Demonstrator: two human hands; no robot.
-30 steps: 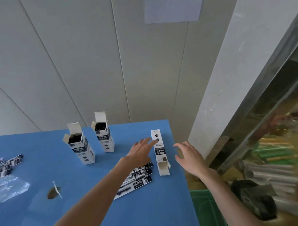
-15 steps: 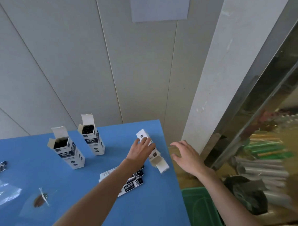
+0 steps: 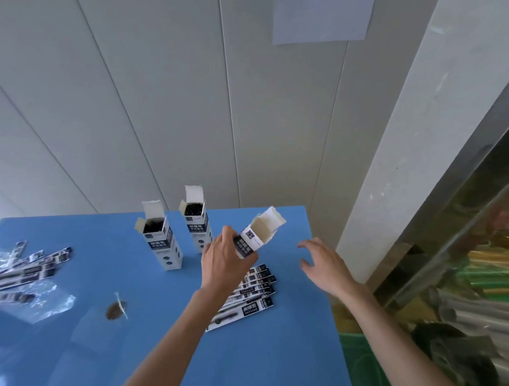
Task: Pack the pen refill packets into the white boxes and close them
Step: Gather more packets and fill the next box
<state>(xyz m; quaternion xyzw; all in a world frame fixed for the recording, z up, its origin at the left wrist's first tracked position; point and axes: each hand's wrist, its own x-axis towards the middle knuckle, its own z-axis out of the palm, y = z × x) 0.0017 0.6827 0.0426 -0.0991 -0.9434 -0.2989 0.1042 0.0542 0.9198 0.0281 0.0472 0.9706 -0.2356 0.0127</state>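
Left hand (image 3: 224,264) is gripping an open white box (image 3: 256,236) tilted above the blue table (image 3: 254,353) | right hand (image 3: 323,265) is hovering beside it, fingers spread, holding nothing | refill packets (image 3: 249,295) are lying fanned beneath the box.

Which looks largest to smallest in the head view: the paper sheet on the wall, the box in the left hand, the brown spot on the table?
1. Paper sheet, though cut off at the top.
2. Box in the left hand.
3. Brown spot.
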